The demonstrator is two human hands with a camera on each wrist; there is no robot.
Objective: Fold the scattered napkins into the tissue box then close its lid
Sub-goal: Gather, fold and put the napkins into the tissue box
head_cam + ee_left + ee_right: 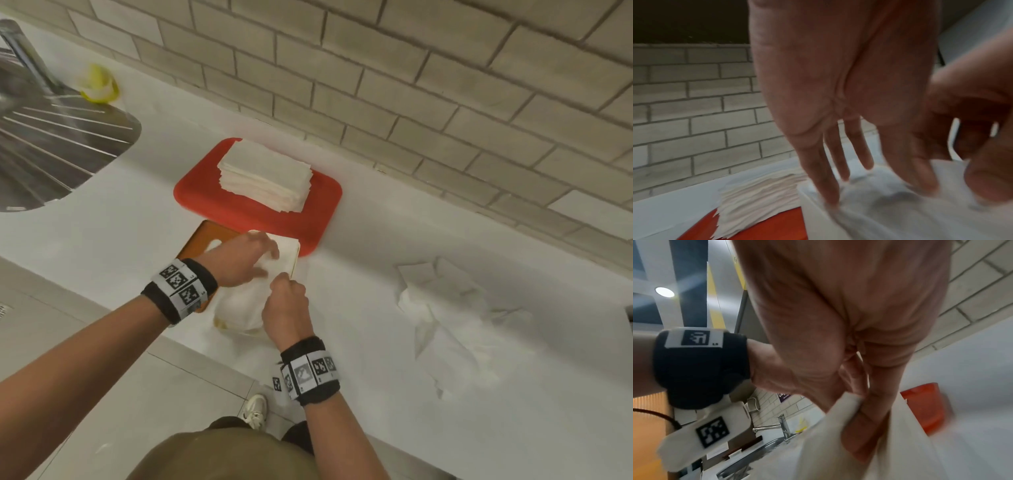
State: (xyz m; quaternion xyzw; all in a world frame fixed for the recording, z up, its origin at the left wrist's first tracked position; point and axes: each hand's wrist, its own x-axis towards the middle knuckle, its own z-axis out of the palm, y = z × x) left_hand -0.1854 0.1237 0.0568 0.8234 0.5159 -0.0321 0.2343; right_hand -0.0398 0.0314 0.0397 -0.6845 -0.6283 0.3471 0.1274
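A white napkin (239, 301) lies over the tissue box (295, 263), whose pale rim shows at its right side. My left hand (267, 260) presses on the napkin with straight fingers (830, 183). My right hand (282, 279) pinches the napkin's (838, 443) near edge between thumb and curled fingers (875, 415). An orange panel with a white slot (198, 241) sticks out from under my left wrist. Behind it, a stack of folded napkins (265, 176) sits on a red tray (205, 195). Loose crumpled napkins (452, 315) lie scattered on the white counter to the right.
A steel sink drainboard (51, 147) with a faucet (27, 54) is at the far left, a yellow object (99, 84) beside it. A brick wall (411, 85) runs along the back. The counter's front edge (212, 363) is just below my hands.
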